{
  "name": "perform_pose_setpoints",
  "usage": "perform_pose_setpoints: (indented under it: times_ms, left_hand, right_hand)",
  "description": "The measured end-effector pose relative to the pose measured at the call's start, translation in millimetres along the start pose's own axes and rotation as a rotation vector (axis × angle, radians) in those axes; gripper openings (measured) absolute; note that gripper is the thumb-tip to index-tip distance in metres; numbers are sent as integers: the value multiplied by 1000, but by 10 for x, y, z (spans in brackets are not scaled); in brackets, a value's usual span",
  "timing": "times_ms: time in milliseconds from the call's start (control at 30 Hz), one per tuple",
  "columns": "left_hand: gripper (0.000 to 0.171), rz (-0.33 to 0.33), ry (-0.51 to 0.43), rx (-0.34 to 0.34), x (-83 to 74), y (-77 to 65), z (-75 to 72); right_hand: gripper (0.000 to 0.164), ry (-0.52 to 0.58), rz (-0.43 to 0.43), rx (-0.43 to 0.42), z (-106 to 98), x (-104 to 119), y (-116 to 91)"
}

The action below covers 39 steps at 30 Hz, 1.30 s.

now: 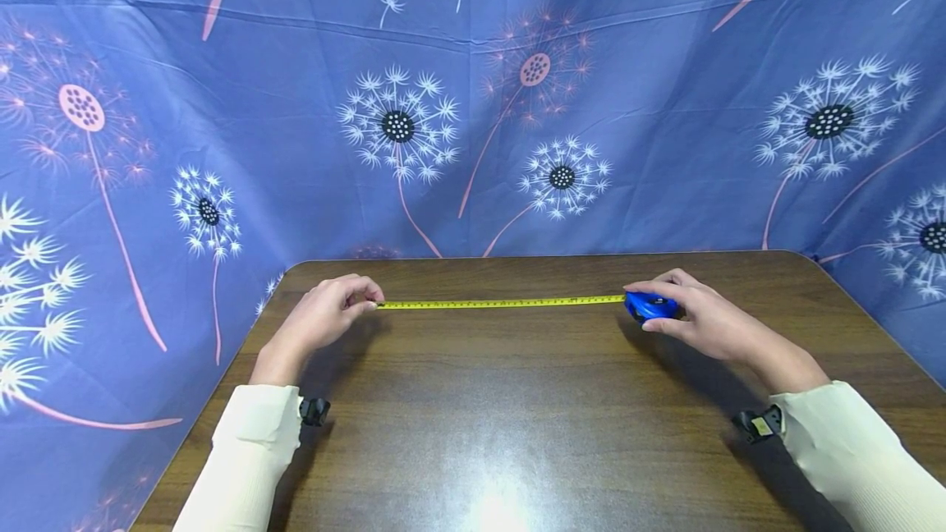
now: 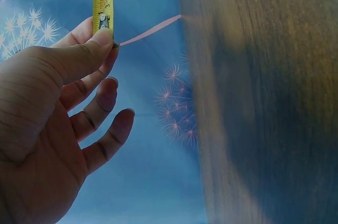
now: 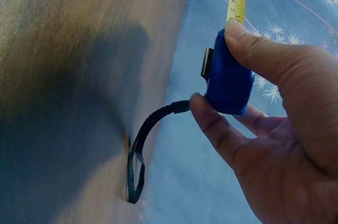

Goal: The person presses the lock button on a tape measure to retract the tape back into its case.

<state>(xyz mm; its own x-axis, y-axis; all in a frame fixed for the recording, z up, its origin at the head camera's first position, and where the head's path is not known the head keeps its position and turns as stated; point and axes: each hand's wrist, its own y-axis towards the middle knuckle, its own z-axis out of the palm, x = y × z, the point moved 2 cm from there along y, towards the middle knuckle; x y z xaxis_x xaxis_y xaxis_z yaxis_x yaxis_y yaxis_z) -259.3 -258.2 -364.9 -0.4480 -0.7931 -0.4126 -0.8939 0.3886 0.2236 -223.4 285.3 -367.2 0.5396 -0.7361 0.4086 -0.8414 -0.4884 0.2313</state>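
A blue tape measure (image 1: 641, 308) is gripped between the thumb and fingers of my right hand (image 1: 705, 318). From its case the yellow blade (image 1: 502, 303) runs out straight to the left, stretched above the table. My left hand (image 1: 321, 314) pinches the blade's hooked end between thumb and forefinger; the left wrist view shows the metal end hook (image 2: 104, 21) at the thumb tip, the other fingers loosely bent. In the right wrist view a black wrist strap (image 3: 141, 147) dangles from the case (image 3: 228, 78), and a metal belt clip (image 3: 206, 64) sits on its side.
Below both hands lies a brown wood-grain table (image 1: 473, 401), with their shadows on it. A blue cloth (image 1: 310, 105) printed with dandelions hangs behind the table's far edge and along its sides. Small black devices are on both wrists.
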Motion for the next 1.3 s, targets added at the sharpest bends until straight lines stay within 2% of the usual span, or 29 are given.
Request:
perform_pose_setpoints:
  times_ms: [333, 600, 1100, 1300]
  left_hand:
    - [10, 3, 5, -5, 1, 10, 2]
    - [12, 8, 9, -8, -6, 18, 25]
    - [13, 26, 2, -2, -53, 49, 53]
    - [12, 27, -1, -4, -73, 60, 69]
  right_hand:
    - [53, -16, -23, -40, 13, 43, 25]
    - [52, -9, -6, -24, 20, 72, 43]
    - [53, -7, -35, -35, 76, 113, 96]
    - [52, 11, -10, -13, 85, 138, 109]
